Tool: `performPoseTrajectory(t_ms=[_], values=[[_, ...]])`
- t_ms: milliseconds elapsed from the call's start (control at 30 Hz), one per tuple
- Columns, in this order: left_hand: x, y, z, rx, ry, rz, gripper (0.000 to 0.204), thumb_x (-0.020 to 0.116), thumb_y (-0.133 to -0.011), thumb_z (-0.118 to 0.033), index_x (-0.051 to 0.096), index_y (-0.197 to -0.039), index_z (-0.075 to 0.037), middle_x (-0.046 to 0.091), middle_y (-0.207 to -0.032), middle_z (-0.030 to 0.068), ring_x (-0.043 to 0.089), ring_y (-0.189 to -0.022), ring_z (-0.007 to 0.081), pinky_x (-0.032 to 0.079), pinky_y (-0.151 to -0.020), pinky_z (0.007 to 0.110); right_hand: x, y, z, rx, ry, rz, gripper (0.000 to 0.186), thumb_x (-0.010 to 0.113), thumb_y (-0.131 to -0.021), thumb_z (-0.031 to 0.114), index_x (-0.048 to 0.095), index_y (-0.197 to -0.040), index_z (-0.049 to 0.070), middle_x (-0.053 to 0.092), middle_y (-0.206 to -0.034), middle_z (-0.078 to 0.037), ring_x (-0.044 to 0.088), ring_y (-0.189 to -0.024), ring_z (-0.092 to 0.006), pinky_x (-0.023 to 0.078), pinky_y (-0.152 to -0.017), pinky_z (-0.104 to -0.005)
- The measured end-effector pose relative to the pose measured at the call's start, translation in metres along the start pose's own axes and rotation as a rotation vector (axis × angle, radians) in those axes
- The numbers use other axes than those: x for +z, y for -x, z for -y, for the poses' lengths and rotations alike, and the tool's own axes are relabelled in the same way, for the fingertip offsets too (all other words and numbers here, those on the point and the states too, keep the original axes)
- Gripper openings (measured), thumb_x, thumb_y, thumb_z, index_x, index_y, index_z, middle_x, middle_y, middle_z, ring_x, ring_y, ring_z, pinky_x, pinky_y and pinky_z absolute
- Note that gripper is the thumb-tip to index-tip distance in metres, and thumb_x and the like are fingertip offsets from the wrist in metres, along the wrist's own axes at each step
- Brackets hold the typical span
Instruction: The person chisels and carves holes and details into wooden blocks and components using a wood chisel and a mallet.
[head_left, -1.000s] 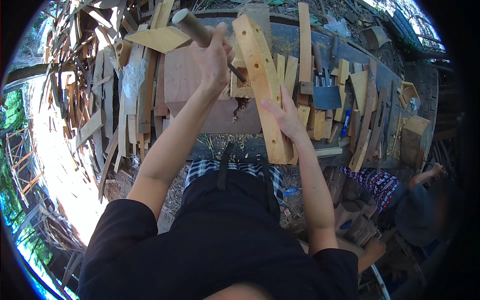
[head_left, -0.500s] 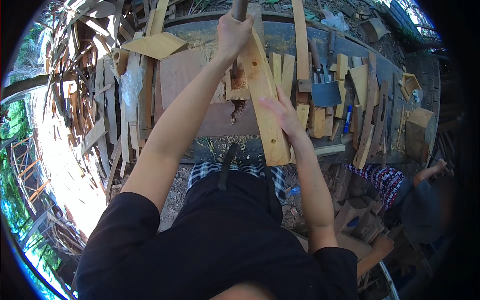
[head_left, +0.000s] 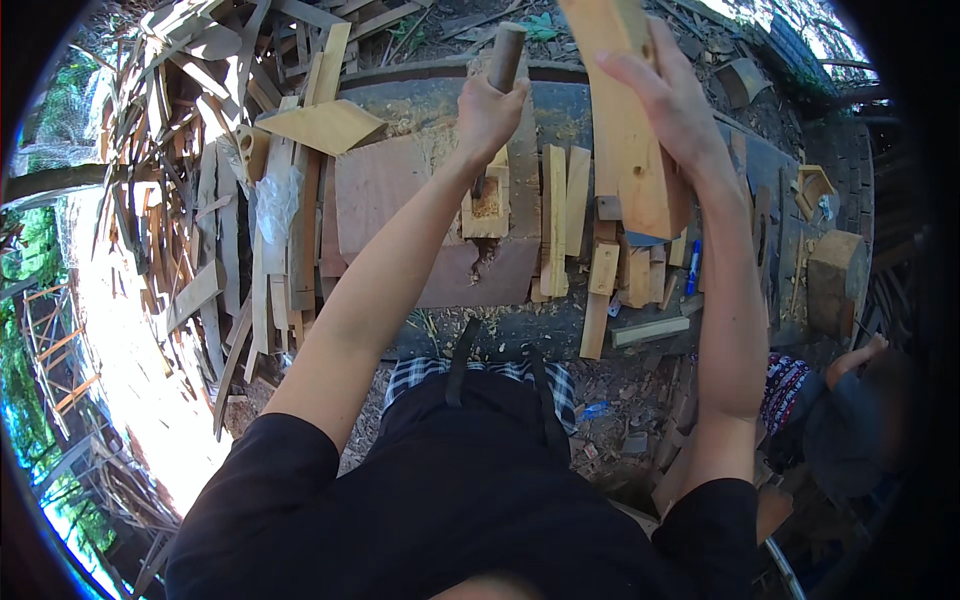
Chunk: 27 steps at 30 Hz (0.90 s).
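My left hand (head_left: 488, 120) is closed round the cylindrical wooden handle of a chisel (head_left: 507, 52). The chisel's metal shank goes down into the hollowed recess of a light wooden block (head_left: 485, 222), which sits on a reddish board (head_left: 385, 235) with a ragged dark notch. My right hand (head_left: 668, 100) grips a long pale timber (head_left: 645, 195) with drilled holes, raised at the upper right above the bench's tools and offcuts. The timber's far end runs out of the picture top.
A dark workbench (head_left: 440, 328) carries shavings, wooden strips (head_left: 575, 190), a blue marker (head_left: 693, 265) and a chunky block (head_left: 835, 275). A plastic bag (head_left: 275, 208) lies on the left planks. Piled scrap wood (head_left: 200, 230) fills the left. A co-worker (head_left: 850, 410) is at the lower right.
My right hand has lifted the drilled timber away to the upper right, from beside the recessed block. My left hand with the chisel has shifted right and is slightly lower than half a second ago.
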<state>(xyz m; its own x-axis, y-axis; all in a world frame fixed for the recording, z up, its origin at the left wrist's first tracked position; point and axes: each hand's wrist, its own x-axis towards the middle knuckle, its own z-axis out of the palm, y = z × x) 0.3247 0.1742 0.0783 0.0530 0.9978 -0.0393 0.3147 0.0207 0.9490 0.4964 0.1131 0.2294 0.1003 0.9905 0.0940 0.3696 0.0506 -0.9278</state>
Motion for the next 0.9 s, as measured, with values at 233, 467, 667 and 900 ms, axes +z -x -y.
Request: performPoseTrajectory(t_ms=[233, 467, 667, 900], values=[[-0.01, -0.007, 0.008, -0.149, 0.101, 0.012, 0.03, 0.068, -0.086, -0.02, 0.05, -0.067, -0.006, 0.051, -0.054, 0.0007, 0.045, -0.043, 0.0072, 0.035, -0.039, 0.027, -0.016, -0.026, 0.011, 0.146, 0.125, 0.463, 0.071, 0.061, -0.085, 0.043, 0.039, -0.143, 0.009, 0.058, -0.114, -0.01, 0.058, -0.097, -0.0153, 0.048, -0.081, -0.0285], [-0.004, 0.002, 0.05, -0.277, 0.171, 0.037, 0.026, 0.065, -0.087, -0.014, 0.046, -0.071, -0.007, 0.044, -0.054, -0.0023, 0.038, -0.04, 0.006, 0.027, -0.035, 0.024, 0.006, -0.041, -0.012, 0.008, 0.525, 0.619, 0.063, 0.061, -0.086, 0.041, 0.044, -0.135, 0.006, 0.06, -0.108, -0.011, 0.061, -0.1, -0.0183, 0.049, -0.087, -0.0304], [-0.015, 0.011, 0.031, -0.377, 0.459, 0.131, 0.023, 0.067, -0.087, -0.018, 0.049, -0.078, -0.007, 0.048, -0.06, 0.0002, 0.043, -0.043, 0.0079, 0.035, -0.038, 0.025, 0.002, -0.014, -0.018, 0.287, -0.099, 0.319, 0.062, 0.061, -0.085, 0.038, 0.045, -0.135, 0.006, 0.059, -0.111, -0.009, 0.061, -0.095, -0.0161, 0.049, -0.079, -0.0289], [-0.049, -0.013, -0.002, -0.225, 0.683, 0.332, 0.034, 0.073, -0.085, -0.033, 0.055, -0.088, -0.005, 0.054, -0.069, 0.0014, 0.056, -0.054, 0.0123, 0.056, -0.064, 0.032, 0.014, 0.075, -0.043, 0.453, -0.278, 0.193, 0.063, 0.066, -0.083, 0.029, 0.043, -0.134, 0.0, 0.057, -0.117, -0.01, 0.057, -0.103, -0.0147, 0.045, -0.088, -0.0265]])
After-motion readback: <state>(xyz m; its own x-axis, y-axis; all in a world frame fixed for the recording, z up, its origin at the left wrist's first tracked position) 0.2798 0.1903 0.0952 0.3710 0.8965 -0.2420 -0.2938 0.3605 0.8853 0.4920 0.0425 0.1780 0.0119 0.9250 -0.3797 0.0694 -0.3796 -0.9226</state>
